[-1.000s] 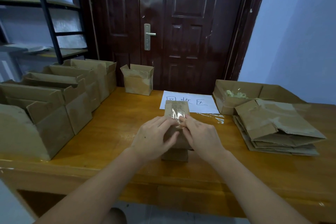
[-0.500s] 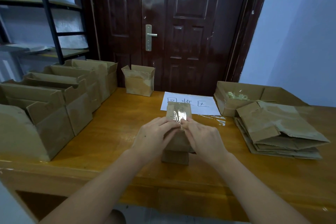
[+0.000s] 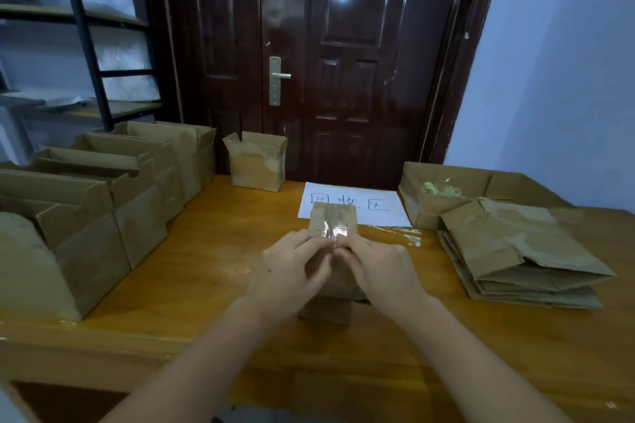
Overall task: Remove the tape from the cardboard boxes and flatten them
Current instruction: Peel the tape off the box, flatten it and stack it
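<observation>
The worktop [image 3: 192, 271] carries everything, so read places off its edges. Along its left edge runs a row of open cardboard boxes [image 3: 103, 203], upright and touching one another, reaching from the near left corner toward the far edge. At the far right corner sits an open box of stripped tape [image 3: 443, 196], and just in front of it the stack of flattened boxes [image 3: 522, 257], near the right edge. One small open box [image 3: 256, 161] stands alone at the far edge, left of a paper sign [image 3: 354, 204].

The box you are working on [image 3: 333, 220] lies at the middle of the worktop, near the front edge, its long axis running straight away from you; its far end overlaps the sign. A strip of clear tape [image 3: 330, 228] runs along that same axis on its top face.

Your left hand [image 3: 288, 271] and right hand [image 3: 378, 268] rest on top of the box, side by side, equally near. Both sets of fingertips meet at the tape; they seem to pinch its loose end, though which hand truly has it is hard to tell.

Judging from this, the peel should run away from you, along the tape. Bare wood to the left and right of the box gives room for flattening it
</observation>
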`<state>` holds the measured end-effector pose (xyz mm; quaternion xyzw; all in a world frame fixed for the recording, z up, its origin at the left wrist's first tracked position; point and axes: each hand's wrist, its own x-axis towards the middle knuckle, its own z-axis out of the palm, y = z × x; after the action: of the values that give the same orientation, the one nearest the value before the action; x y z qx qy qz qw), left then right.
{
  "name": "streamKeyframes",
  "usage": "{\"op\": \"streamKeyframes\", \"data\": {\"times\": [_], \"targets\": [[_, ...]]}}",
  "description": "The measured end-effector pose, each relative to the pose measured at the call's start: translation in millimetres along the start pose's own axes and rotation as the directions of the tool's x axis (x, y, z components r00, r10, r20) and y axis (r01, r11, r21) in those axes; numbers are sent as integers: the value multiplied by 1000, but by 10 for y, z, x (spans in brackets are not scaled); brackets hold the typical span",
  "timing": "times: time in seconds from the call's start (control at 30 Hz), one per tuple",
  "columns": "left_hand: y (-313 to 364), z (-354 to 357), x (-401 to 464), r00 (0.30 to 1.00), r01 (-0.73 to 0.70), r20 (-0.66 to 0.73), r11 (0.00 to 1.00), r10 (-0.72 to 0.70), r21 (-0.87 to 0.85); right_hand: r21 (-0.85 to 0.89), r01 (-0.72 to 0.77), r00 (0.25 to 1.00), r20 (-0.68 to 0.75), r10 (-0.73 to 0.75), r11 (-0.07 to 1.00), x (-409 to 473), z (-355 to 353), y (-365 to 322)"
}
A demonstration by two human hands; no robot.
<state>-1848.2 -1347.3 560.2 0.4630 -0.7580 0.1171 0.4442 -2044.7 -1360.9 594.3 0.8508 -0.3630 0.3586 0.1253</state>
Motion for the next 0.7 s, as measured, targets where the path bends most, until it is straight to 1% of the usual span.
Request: {"op": "streamKeyframes", "data": {"times": [0.1,0.23,0.3,0.37,0.43,0.5,0.6,0.7], "targets": [[4,0,4,1000,4,-10,1000,-4,7,-40,31,1000,2,-30,999,9,15,-9],[-4,11,-2,999,19,-32,1000,-19,-5,-96,33,999,24,-31,995,1,34,-14],[41,31,18,997,74,-33,997,-75,-12,-154,29,999,32,-24,988,46,25,-46],[109,100,5,986,168,8,986,-168,-15,-202,16,999,42,-7,979,100,30,-91],[162,206,-24,968,247,57,969,-246,-5,-219,11,997,80,6,976,126,46,-145],[168,303,-18,951,295,101,955,-292,-12,-217,12,993,121,15,976,153,43,-176],[79,365,-20,925,363,159,928,-346,-89,-221,31,992,129,-2,975,193,26,-158],[-33,324,-40,894,440,230,853,-385,-280,-246,38,996,85,-18,969,253,3,-150]]}}
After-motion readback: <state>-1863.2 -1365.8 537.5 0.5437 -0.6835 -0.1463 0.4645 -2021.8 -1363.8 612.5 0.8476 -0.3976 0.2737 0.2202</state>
